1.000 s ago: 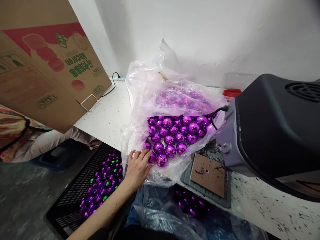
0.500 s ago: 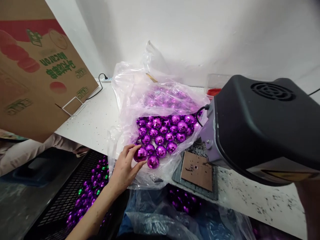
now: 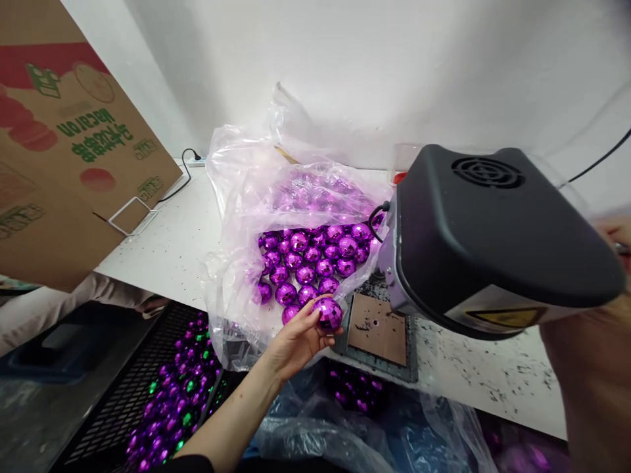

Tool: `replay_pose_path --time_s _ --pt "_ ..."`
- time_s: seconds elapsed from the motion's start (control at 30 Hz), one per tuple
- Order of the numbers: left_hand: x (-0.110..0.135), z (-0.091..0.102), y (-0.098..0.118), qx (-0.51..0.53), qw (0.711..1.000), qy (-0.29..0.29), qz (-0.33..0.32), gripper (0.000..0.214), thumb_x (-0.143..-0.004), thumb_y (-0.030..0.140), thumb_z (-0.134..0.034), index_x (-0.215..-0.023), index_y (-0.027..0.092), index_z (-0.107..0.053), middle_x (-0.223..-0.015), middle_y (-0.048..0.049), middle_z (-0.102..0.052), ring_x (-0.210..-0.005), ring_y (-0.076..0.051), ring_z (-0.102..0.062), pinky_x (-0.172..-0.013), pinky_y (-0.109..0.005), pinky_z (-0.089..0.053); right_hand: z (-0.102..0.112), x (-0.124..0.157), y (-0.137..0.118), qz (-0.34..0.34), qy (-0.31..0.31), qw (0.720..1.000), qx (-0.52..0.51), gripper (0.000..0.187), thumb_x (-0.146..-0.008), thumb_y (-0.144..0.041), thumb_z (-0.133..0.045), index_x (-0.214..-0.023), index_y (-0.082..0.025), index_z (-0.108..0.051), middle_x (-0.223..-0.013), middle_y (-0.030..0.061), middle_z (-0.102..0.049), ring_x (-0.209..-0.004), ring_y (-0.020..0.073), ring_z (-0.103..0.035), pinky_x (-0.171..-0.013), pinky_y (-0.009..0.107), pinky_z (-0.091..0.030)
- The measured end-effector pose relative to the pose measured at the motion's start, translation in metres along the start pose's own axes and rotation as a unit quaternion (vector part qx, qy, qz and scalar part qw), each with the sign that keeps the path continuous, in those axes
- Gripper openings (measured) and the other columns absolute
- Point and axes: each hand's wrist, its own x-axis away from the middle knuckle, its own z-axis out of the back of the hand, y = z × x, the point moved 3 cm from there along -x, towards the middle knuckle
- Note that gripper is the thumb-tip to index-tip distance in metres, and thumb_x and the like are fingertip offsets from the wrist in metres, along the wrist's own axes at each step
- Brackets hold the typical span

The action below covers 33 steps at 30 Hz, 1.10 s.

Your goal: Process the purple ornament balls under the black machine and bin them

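Observation:
My left hand (image 3: 298,340) grips one purple faceted ball (image 3: 328,313) between thumb and fingers, just in front of the clear plastic bag (image 3: 236,197) full of several like balls (image 3: 308,256). The held ball hangs near the left edge of a brown cardboard pad (image 3: 377,327) that lies under the black machine head (image 3: 488,236). My right hand (image 3: 614,236) shows only as a blurred sliver at the far right, behind the machine; its fingers are smeared. My right forearm (image 3: 591,387) fills the lower right.
A black crate (image 3: 162,407) below the white table edge (image 3: 162,249) holds purple and green balls. A blue-lined bag (image 3: 355,414) with more balls sits under the table front. A large cardboard box (image 3: 64,144) leans at left. Another person's sleeve (image 3: 73,299) shows beneath it.
My left hand has picked one ball out of the bag and carried it right, towards the cardboard pad. The view has swung right, and my right hand has come into sight at the edge.

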Motion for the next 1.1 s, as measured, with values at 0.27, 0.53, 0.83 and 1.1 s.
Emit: replay_pose_path --time_s 0.27,0.53,0.83,1.1 --pt "-0.008 -0.006 -0.001 -0.033 0.999 0.0 0.01 0.057 -0.089 0.051 -0.08 -0.138 0.028 -0.062 -0.108 -0.006 -0.072 -0.09 -0.022 -0.075 -0.072 -0.028 -0.055 -0.002 -0.001 -0.011 0.012 0.014 1.0 -0.009 0.042 -0.093 -0.053 -0.058 -0.078 -0.013 -0.059 -0.067 0.0 -0.045 -0.064 0.0034 -0.039 -0.062 0.024 -0.027" --pt "-0.024 -0.012 -0.013 -0.236 0.967 0.075 -0.066 0.063 -0.082 0.046 -0.087 -0.137 0.025 -0.066 -0.121 -0.0077 -0.071 -0.114 -0.025 -0.063 -0.089 -0.032 -0.052 -0.003 -0.004 -0.026 0.036 0.012 0.999 -0.028 0.049 -0.091 -0.058 -0.056 -0.073 -0.014 -0.056 -0.065 0.002 -0.045 -0.063 0.0046 -0.036 -0.057 0.019 -0.026" --pt "-0.049 -0.029 -0.039 -0.435 0.882 0.066 -0.169 0.044 -0.085 0.03 -0.081 -0.126 0.024 -0.067 -0.126 -0.0095 -0.072 -0.118 -0.031 -0.065 -0.108 -0.047 -0.047 -0.002 -0.002 -0.021 0.034 0.007 0.998 -0.046 0.047 -0.094 -0.056 -0.055 -0.076 -0.012 -0.056 -0.067 0.001 -0.042 -0.064 0.0032 -0.035 -0.057 0.017 -0.026" --pt "-0.056 -0.037 -0.048 -0.535 0.802 0.045 -0.262 0.044 -0.087 0.024 -0.079 -0.128 0.025 -0.063 -0.129 -0.0112 -0.069 -0.123 -0.033 -0.061 -0.109 -0.051 -0.045 -0.002 -0.002 -0.021 0.034 0.008 0.998 -0.043 0.046 -0.094 -0.053 -0.057 -0.075 -0.012 -0.055 -0.07 0.0019 -0.047 -0.067 0.0034 -0.04 -0.06 0.017 -0.03"
